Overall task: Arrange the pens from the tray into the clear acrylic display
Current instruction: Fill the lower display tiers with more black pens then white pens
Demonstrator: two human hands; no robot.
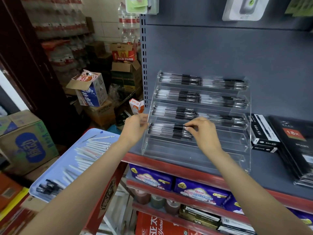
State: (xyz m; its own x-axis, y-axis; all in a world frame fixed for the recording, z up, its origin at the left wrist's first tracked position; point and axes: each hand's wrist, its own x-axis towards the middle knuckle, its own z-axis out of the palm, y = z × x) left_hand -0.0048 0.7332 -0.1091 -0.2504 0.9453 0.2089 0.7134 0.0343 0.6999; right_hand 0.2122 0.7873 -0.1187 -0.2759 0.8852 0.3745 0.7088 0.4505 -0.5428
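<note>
A clear acrylic tiered display (243, 145) stands on the grey shelf. Its upper tiers hold rows of clear pens with black grips. On the left half of the fourth tier lies a bundle of such pens (166, 130). My left hand (135, 127) pinches that bundle's left end. My right hand (203, 131) pinches its right end at the black grips. The two lowest tiers look bare. A light blue tray (55, 168) at the lower left carries several white pens (89, 153) and a few black-gripped pens (48, 187).
Black pen boxes (261, 133) and black notebooks (294, 146) sit right of the display on the shelf (274, 167). Purple packs (150, 178) fill the shelf below. Cardboard boxes (25, 141) and bottled water crowd the floor to the left.
</note>
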